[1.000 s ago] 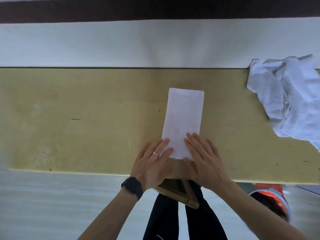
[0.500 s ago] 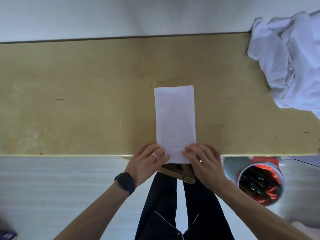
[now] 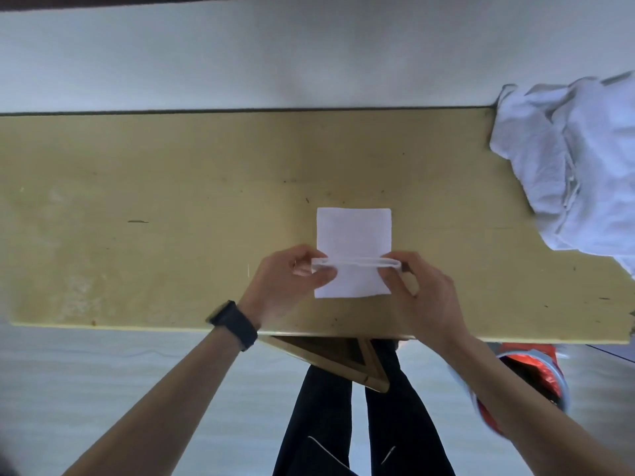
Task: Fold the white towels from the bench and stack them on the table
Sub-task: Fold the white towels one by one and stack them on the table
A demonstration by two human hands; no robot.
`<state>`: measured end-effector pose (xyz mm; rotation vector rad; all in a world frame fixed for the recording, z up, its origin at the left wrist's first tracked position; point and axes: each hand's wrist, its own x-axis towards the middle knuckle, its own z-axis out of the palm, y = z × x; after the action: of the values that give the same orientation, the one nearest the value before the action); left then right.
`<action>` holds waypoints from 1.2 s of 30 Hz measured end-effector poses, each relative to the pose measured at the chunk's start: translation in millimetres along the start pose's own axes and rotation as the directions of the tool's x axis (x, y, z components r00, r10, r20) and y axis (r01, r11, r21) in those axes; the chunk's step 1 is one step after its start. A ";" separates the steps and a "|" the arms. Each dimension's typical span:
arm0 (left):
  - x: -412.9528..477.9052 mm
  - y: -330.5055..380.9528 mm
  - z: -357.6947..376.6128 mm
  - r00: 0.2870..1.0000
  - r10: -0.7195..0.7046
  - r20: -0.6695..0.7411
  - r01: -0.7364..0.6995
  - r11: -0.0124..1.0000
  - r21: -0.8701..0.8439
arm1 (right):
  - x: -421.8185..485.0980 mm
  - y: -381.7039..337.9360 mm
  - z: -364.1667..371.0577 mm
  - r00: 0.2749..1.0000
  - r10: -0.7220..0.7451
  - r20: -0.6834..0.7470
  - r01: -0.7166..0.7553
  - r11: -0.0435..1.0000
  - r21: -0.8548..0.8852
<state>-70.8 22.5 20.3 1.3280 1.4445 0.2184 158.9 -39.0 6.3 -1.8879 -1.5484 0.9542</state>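
Pale grey floor and a white wall frame a long, yellowish wooden bench (image 3: 171, 218) that runs across the whole view, its surface scuffed and speckled with small dark marks. At its far right end lies a heap of white towels (image 3: 577, 180), crumpled and unfolded, spilling over the bench's back edge and reaching the right border of the view. Well apart from that heap, near the middle of the bench and close to its front edge, sits the towel being folded (image 3: 354, 231): a narrow white strip, smooth and flat, with crisp straight sides. Its near end is lifted and doubled over, so a thin rolled edge runs crosswise between the two hands (the part below that edge hangs as a short flap). The left hand (image 3: 292, 280), with a dark watch (image 3: 233, 324) on its wrist, pinches the left corner of that raised edge between thumb and fingers. The right hand (image 3: 422, 290) is closed on the opposite corner in the same way.
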 end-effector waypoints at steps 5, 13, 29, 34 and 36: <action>50.9 8.3 4.3 0.988 -0.127 -0.084 0.102 0.961 -0.257 | 49.1 -11.3 14.3 0.942 0.331 -0.057 -0.313 0.926 0.210; 72.1 7.3 18.0 0.940 -0.142 -0.310 0.104 0.985 -0.137 | 74.8 -4.8 31.2 0.886 0.459 -0.059 -0.458 0.888 0.036; 72.6 15.8 29.6 0.919 -0.050 -0.392 0.155 0.958 0.243 | 83.6 -8.7 28.2 0.893 0.409 -0.186 -0.446 0.855 -0.263; 67.9 25.2 36.6 0.901 -0.171 -0.398 0.315 0.889 0.331 | 80.2 -15.4 26.2 0.858 0.494 -0.143 -0.514 0.817 -0.261; 72.4 30.4 36.7 0.894 -0.255 -0.369 0.366 0.891 0.270 | 87.1 -17.6 25.5 0.827 0.553 -0.101 -0.561 0.800 -0.211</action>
<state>-7.3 71.6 -12.4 1.3403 2.0277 -0.0302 136.9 48.6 -13.2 -2.5999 -1.1246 0.9960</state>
